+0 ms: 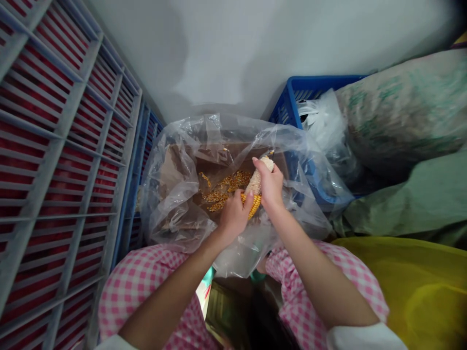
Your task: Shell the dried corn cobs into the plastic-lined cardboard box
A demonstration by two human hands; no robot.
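Observation:
A corn cob (255,189) is held over a cardboard box (171,170) lined with a clear plastic bag (171,204). Its upper part is stripped pale; yellow kernels remain on the lower part. My left hand (233,216) is closed round the lower, yellow end, thumb against the kernels. My right hand (270,184) is closed round the stripped upper part. Loose yellow kernels (226,187) lie in the bottom of the bag under the cob. My knees in pink checked cloth (146,277) sit just in front of the box.
Stacked grey crates with red contents (54,160) stand close on the left. A blue crate (292,102) with white plastic sits behind the box at right, beside large filled sacks (401,112). A yellow container (419,287) is at lower right. A white wall is behind.

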